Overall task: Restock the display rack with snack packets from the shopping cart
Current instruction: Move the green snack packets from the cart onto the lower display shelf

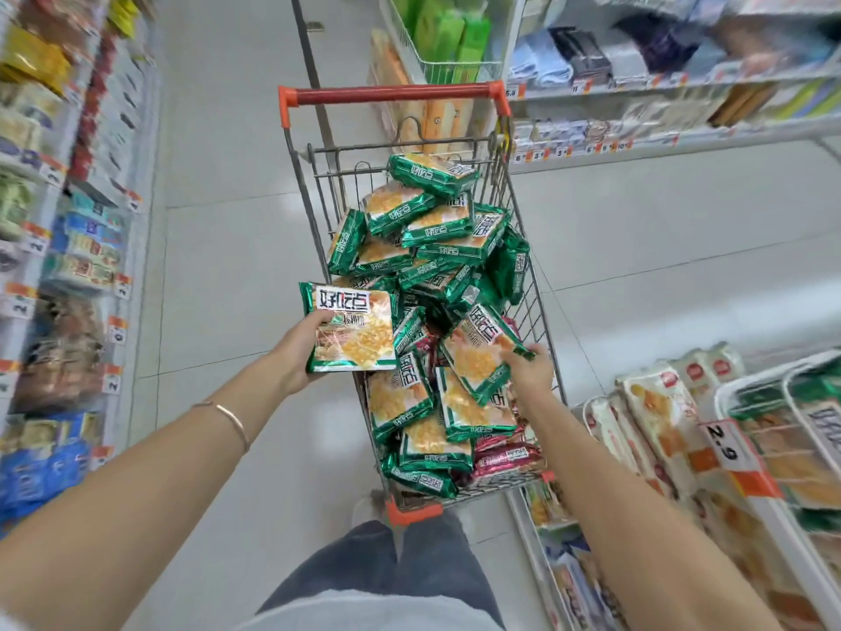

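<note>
A wire shopping cart (537,293) with a red handle stands in the aisle in front of me, piled with several green snack packets (437,220) and some red ones (505,462) near the bottom. My left hand (298,350) holds one green packet (352,330) flat, just left of the cart's rim. My right hand (530,366) reaches into the cart and grips the corner of a second green packet (478,355) that tilts up from the pile. The white wire display rack (769,393) sits at the lower right, with green packets in it.
Stocked shelves run along the left side (68,248) and the upper right (660,84). A price tag reading 2.9 (723,444) hangs on the rack's front. White-and-orange packets (646,416) lie beside the rack. My legs (396,567) stand right behind the cart on the pale tile floor.
</note>
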`<control>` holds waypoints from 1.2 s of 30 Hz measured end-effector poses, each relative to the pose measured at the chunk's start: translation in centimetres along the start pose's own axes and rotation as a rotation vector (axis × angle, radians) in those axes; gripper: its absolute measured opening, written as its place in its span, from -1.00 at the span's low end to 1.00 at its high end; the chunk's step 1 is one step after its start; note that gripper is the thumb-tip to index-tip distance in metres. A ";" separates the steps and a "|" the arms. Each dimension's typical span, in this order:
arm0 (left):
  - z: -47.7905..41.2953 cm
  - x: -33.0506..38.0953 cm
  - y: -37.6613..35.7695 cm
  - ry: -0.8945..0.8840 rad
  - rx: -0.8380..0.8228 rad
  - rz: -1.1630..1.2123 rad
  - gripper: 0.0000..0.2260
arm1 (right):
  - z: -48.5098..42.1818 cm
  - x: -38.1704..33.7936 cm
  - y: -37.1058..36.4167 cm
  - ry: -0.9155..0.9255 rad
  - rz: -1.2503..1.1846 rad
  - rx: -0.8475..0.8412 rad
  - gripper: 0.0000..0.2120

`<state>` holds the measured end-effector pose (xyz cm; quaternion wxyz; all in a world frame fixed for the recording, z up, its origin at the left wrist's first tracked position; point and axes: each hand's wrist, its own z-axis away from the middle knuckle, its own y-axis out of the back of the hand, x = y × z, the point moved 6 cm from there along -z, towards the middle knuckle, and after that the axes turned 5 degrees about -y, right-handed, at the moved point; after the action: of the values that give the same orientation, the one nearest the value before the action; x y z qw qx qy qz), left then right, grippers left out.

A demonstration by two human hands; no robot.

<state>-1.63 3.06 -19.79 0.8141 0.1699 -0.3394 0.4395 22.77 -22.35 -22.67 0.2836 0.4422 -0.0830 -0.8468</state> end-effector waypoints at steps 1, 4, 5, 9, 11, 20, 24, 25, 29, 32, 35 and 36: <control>0.2 0.2 -0.6 -0.015 -0.008 -0.037 -0.75 | 0.1 -0.5 0.9 0.039 -0.045 -0.003 -0.75; 0.8 0.9 -2.6 -0.045 -0.058 -0.133 -0.56 | 0.8 -2.0 3.6 0.076 -0.163 -0.042 -0.55; 0.8 0.9 -3.4 -0.047 -0.087 -0.160 -0.41 | 0.9 -2.2 4.3 0.073 -0.226 -0.075 -0.49; 2.8 1.0 -8.5 -0.059 -0.277 -0.287 0.13 | 4.5 -3.7 4.7 0.020 -0.469 -0.314 -0.80; 5.9 1.0 -11.9 -0.057 -0.360 -0.311 0.15 | 6.0 -3.6 4.9 0.021 -0.438 -0.330 -0.78; 15.7 -1.4 -21.4 -0.069 -0.580 -0.321 -0.56 | 11.6 -1.1 13.2 0.071 -0.452 -0.340 -0.52; 20.7 -3.0 -28.1 -0.090 -0.716 -0.316 -0.52 | 15.1 0.8 21.4 0.110 -0.317 -0.434 -0.39; 22.3 -3.4 -30.0 -0.106 -0.753 -0.353 -0.51 | 15.6 1.6 23.9 0.102 -0.305 -0.421 -0.46; 29.0 -4.8 -38.5 -0.253 -0.893 -0.552 -0.53 | 18.2 5.3 33.8 0.068 -0.441 -0.266 -0.55; 34.7 -6.4 -44.9 -0.402 -1.049 -0.758 -0.65 | 20.2 8.9 40.8 0.080 -0.569 -0.089 -0.63; 39.2 -8.2 -50.3 -0.533 -1.046 -0.969 -0.50 | 21.5 12.5 46.5 0.111 -0.698 0.043 -0.73; 40.1 -8.9 -52.1 -0.574 -1.041 -1.035 -0.35 | 21.9 13.6 48.2 0.119 -0.739 0.078 -0.76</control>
<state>22.11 -54.33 3.65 0.7707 0.0101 -0.5761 -0.2719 18.86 -72.06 -0.37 -0.0539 0.5012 0.0665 -0.8611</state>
